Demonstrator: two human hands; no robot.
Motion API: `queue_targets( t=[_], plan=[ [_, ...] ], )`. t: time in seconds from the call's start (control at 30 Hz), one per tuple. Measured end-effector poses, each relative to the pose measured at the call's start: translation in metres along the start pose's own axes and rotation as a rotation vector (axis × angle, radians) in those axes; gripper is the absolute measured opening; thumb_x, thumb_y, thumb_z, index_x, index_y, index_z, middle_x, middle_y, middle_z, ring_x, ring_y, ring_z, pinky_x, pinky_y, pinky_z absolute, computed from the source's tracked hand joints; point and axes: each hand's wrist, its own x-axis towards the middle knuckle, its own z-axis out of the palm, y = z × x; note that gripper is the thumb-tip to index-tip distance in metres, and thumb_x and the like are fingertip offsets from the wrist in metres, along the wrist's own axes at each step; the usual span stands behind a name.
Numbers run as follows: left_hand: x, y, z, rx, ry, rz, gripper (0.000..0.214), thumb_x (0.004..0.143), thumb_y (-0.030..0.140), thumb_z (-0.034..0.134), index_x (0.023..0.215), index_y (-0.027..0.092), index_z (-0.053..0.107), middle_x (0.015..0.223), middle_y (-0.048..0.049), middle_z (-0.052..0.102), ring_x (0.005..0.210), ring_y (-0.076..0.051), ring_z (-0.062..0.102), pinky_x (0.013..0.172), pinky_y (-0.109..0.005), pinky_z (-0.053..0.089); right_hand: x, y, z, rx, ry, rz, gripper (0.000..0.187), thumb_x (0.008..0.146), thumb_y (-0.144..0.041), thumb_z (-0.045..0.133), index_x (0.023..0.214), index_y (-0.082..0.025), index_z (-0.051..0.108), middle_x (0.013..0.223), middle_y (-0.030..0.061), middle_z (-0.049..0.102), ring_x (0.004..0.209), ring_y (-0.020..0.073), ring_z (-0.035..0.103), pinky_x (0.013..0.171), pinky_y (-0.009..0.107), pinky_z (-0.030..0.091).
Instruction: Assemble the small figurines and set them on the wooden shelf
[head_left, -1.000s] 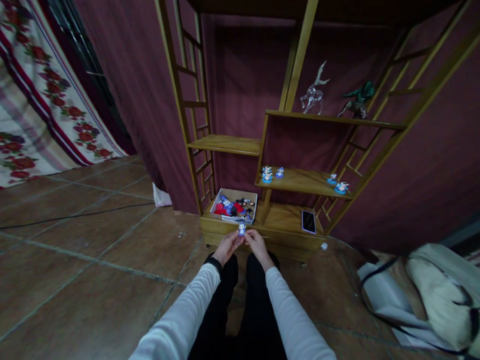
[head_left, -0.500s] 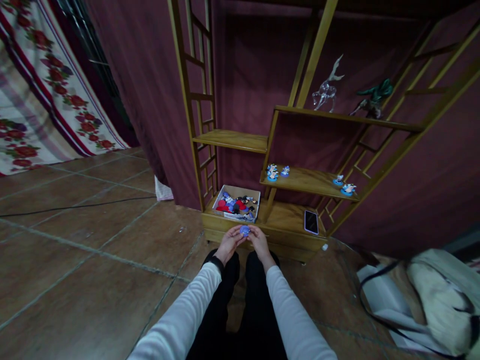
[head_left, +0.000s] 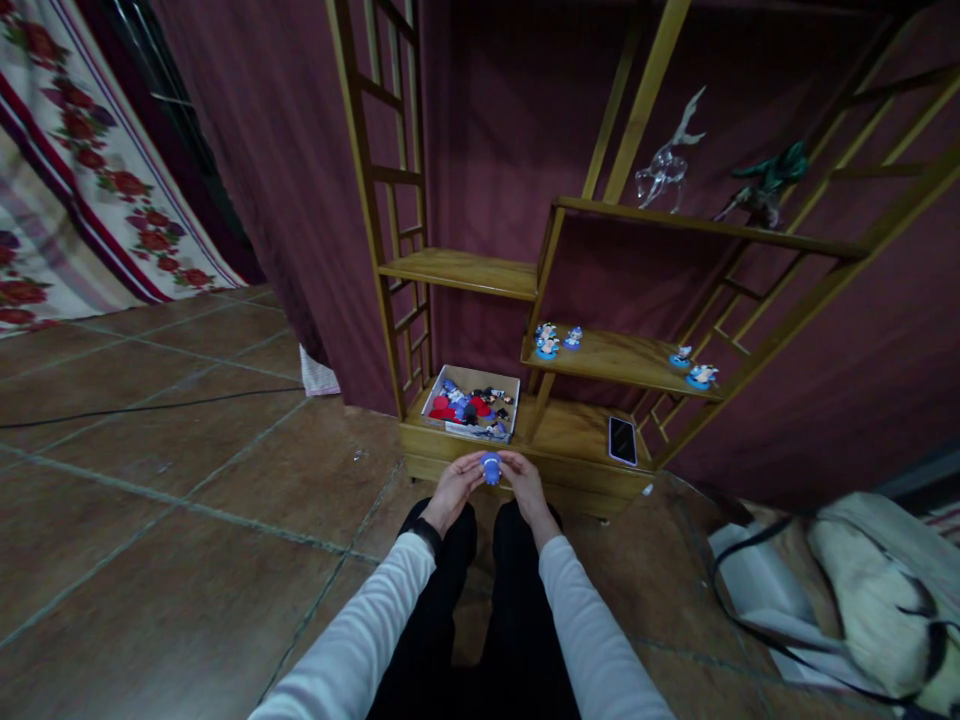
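Observation:
Between my fingertips is a small purple figurine, held over my knees in front of the shelf unit. My left hand pinches it from the left and my right hand from the right. Just beyond my hands, on the bottom shelf, a shallow cardboard box holds a jumble of red, black, purple and white toy parts. On the middle right shelf stand blue-and-white figurines and a purple one at the left, with two more figurines at the right end.
A dark-screened phone lies on the bottom shelf. Above, a clear glass deer and a dark green statuette share a shelf. A pale bag rests on the tiled floor at right; a black cable runs along the left.
The purple figurine has turned in my fingers, so more of its length shows below its rounded end. Both hands still hold it. The view has shifted slightly.

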Motion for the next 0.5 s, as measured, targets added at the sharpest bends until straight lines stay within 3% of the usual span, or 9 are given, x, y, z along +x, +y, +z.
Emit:
queue_targets(
  t=[0.23, 0.5],
  plan=[
    [-0.002, 0.005, 0.008, 0.178, 0.0, 0.101, 0.039, 0.057, 0.024, 0.079, 0.093, 0.012, 0.068, 0.089, -0.0089, 0.071, 0.079, -0.017, 0.065, 0.078, -0.029, 0.049, -0.003, -0.005, -0.009, -0.023, -0.027, 0.014, 0.022, 0.066, -0.032, 0.067, 0.085, -0.022, 0.067, 0.086, 0.0006, 0.069, 0.083, 0.0165, 0.062, 0.08, 0.03, 0.046],
    [0.003, 0.012, 0.006, 0.295, 0.011, 0.073, 0.034, 0.061, 0.032, 0.076, 0.087, 0.012, 0.067, 0.078, -0.0059, 0.071, 0.068, -0.015, 0.063, 0.067, -0.027, 0.051, 0.003, 0.003, -0.007, -0.049, -0.001, 0.077, 0.026, 0.063, -0.04, 0.069, 0.08, -0.021, 0.066, 0.08, 0.0009, 0.068, 0.075, 0.0174, 0.061, 0.069, 0.029, 0.049]
  ],
)
